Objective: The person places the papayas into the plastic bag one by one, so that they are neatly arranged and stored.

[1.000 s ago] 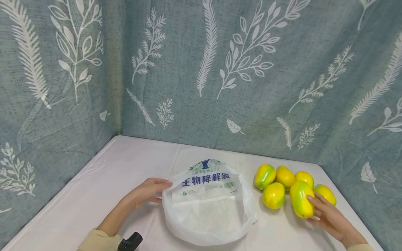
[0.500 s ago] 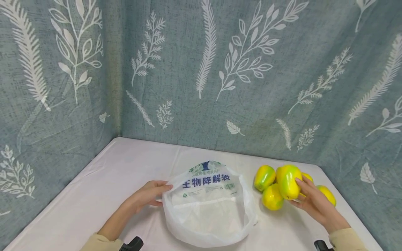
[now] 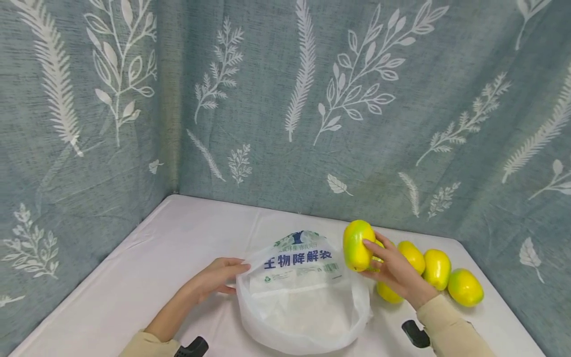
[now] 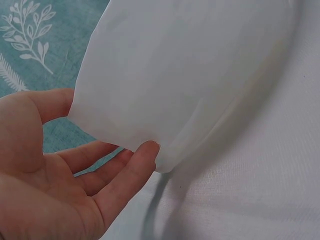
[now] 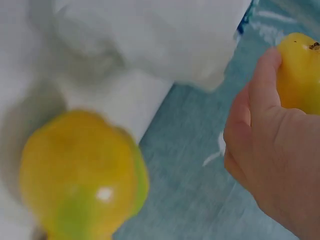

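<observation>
A white plastic bag (image 3: pixel 258 329) with blue and green print stands on the white table, its mouth spread wide toward me. At its left rim my left hand (image 3: pixel 214 281) holds the edge; the left wrist view shows fingers on both sides of the thin film (image 4: pixel 180 75). My right hand (image 3: pixel 397 270) grips a yellow-green mango (image 3: pixel 357 246), raised near the bag's upper right rim. Only part of this mango (image 5: pixel 302 75) shows in the right wrist view, beyond the hand. The bag's bottom shows no fruit.
Several more mangoes lie at the right, including one (image 3: pixel 465 287) near the table's right edge and another (image 3: pixel 437 269) beside it; my right arm partly hides the group. A leaf-patterned curtain (image 3: pixel 267 198) borders the table (image 3: pixel 205 213) at the back and sides.
My right hand has lifted the mango from the group at the right and carried it left to the bag's rim. The left hand stays at the bag's left edge.
</observation>
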`<state>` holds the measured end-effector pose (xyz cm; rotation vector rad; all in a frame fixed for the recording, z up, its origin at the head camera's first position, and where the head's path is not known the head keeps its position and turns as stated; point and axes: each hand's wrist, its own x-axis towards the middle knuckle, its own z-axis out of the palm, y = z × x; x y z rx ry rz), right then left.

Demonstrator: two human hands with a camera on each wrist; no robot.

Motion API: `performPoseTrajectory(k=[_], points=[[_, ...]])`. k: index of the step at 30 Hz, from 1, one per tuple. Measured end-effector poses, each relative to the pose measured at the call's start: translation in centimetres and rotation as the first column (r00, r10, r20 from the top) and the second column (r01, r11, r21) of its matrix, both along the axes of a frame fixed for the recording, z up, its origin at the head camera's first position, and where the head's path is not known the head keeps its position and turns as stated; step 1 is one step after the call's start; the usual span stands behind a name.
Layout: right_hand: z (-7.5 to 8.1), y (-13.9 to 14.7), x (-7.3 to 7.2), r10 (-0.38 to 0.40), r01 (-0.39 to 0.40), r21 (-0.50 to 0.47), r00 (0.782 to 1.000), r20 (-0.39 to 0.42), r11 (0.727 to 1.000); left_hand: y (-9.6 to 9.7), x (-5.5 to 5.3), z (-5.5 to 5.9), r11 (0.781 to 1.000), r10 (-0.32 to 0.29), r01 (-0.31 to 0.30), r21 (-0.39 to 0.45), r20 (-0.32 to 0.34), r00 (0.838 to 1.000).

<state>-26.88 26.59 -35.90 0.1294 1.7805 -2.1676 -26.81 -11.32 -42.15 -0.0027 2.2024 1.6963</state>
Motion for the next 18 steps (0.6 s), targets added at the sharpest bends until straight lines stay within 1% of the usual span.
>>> performPoseTrajectory(k=[5, 8, 13, 18], points=[[-0.2, -2.4, -0.6, 0.021, -0.021, -0.01, 1.0, 0.004, 1.0, 0.2, 0.0, 0.1, 1.0, 0.0, 0.0, 0.006, 0.002, 1.0], [-0.5, -3.7, -1.0, 0.04, -0.04, 0.008, 0.999, 0.001, 0.999, 0.2, 0.1, 0.3, 1.0, 0.003, -0.003, 0.002, 0.001, 1.0], [-1.5, -5.8, -1.5, 0.071, -0.071, 0.092, 0.997, -0.002, 0.993, 0.3, 0.1, 0.3, 1.0, 0.003, -0.003, 0.005, -0.007, 1.0], [-2.2, -7.9, -1.9, 0.093, -0.095, 0.159, 0.995, 0.018, 0.983, 0.3, 0.2, 0.2, 1.0, -0.003, 0.004, 0.023, -0.015, 1.0]])
